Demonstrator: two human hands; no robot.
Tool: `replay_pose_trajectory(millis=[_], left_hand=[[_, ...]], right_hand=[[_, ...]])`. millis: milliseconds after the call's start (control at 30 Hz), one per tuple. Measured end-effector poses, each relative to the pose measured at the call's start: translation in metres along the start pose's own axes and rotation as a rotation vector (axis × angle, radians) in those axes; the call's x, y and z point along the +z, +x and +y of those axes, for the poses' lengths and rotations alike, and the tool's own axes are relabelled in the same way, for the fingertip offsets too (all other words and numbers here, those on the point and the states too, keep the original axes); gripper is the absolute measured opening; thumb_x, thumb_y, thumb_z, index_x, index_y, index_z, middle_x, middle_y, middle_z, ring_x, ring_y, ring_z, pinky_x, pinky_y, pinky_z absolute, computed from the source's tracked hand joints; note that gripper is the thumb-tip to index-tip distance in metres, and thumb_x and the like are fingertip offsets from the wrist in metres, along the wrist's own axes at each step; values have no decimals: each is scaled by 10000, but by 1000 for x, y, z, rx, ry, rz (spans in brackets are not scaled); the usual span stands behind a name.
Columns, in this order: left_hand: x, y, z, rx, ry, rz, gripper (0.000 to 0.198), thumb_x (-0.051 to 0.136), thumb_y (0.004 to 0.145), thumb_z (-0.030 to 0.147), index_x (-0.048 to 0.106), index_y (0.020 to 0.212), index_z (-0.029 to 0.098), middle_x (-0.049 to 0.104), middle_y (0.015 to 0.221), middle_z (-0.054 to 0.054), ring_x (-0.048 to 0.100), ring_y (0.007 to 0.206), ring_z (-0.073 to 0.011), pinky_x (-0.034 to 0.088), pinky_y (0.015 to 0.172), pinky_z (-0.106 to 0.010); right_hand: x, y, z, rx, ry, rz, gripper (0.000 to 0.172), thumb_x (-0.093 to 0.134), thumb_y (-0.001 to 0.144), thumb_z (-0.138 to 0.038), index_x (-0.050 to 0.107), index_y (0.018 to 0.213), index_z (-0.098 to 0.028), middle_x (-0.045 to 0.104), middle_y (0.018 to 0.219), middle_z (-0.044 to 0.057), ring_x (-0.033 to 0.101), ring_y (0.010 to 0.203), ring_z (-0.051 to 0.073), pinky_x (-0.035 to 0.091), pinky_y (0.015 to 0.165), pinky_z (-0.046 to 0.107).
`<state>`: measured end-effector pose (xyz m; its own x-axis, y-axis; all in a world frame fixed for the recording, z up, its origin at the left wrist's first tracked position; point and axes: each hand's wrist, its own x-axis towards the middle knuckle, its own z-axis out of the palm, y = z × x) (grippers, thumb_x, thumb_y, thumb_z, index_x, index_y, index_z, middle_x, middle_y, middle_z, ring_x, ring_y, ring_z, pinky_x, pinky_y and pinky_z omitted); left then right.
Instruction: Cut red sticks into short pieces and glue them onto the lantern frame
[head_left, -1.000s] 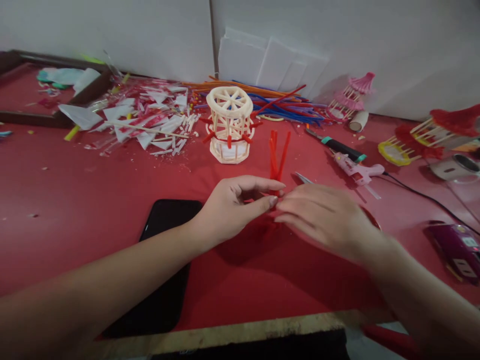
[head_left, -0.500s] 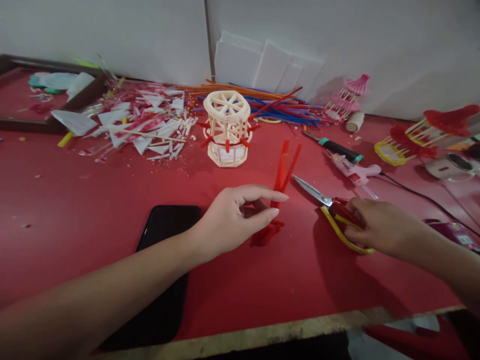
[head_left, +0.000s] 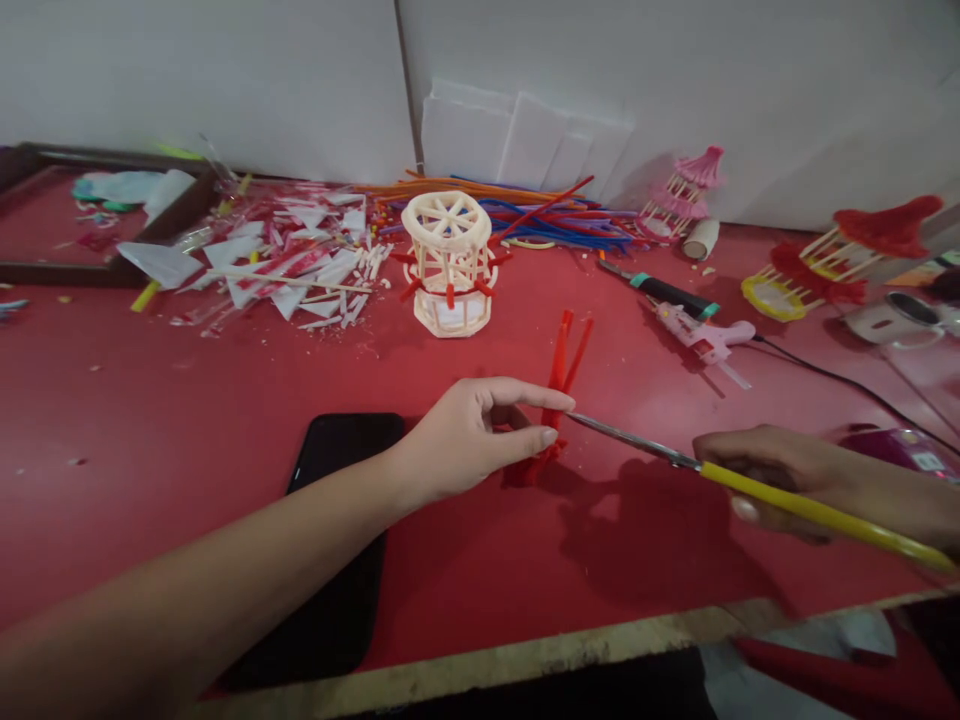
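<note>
Between the thumb and fingers of my left hand (head_left: 480, 440), a small bunch of red pipe cleaners (head_left: 559, 360) stands upright over the table. More short red pieces show beneath the fingers, partly hidden. My right hand (head_left: 802, 465) is closed on a pair of scissors (head_left: 637, 440) with a yellow handle, seen nearly edge-on. Their blade tips reach the red bunch beside my left fingertips; whether they touch it I cannot tell. Behind the hands stands a cream lantern-like frame (head_left: 450, 230) with a red band around its middle.
A black phone (head_left: 337, 580) lies under my left forearm. To the right are a pink glue gun (head_left: 705, 335) with its cord, a black-and-teal tool (head_left: 675, 295) and a mug (head_left: 892, 320). Scraps (head_left: 285, 250) and coloured pipe cleaners (head_left: 525, 215) line the back. Small pink (head_left: 682, 195) and red-yellow (head_left: 840, 255) models stand right.
The scissors have moved left to the red bunch and turned edge-on, their tips now by my left fingers. My left hand keeps its pinch in nearly the same place.
</note>
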<state>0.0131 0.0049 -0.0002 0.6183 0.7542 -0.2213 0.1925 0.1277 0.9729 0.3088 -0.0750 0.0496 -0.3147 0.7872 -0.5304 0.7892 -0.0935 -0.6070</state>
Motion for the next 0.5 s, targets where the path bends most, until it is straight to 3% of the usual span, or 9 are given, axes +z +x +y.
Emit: replay_pose_trajectory(millis=[33,133,300,433,500], left_hand=[[0,0,0,-7,-3,-2,335,724,786,254,733,1117,199,660,682,9,520,537,-64,385,489,-172],[-1,1,-2,-13,2,-3,342,728,784,268,730,1120,202,663,683,5,548,561,-77,399,512,-185],[-2,1,-5,-17,-10,-31,344,727,788,291,728,1121,202,691,715,-23,621,640,-121,435,572,-219],[-2,1,-4,-5,-50,-25,345,736,782,264,729,1120,198,685,728,-12,614,642,-103,433,584,-207],[-1,1,-2,-5,-53,-13,341,743,778,259,732,1113,193,671,707,-1,582,603,-82,412,551,-191]], right_hand=[[-4,0,-4,61,71,-72,474,598,798,-669,541,689,-211,520,662,-19,420,475,83,388,402,226],[-5,3,-5,95,173,-118,479,634,767,-669,511,701,-210,448,675,-33,368,487,73,333,387,210],[1,4,4,71,204,-103,371,676,785,-586,594,786,-225,429,652,-45,338,495,71,292,399,205],[-2,3,13,45,170,-87,333,689,792,-551,622,797,-225,417,630,-53,339,481,66,301,404,207],[-4,2,21,-3,133,-10,328,709,774,-545,646,810,-226,456,628,-45,368,472,68,308,396,209]])
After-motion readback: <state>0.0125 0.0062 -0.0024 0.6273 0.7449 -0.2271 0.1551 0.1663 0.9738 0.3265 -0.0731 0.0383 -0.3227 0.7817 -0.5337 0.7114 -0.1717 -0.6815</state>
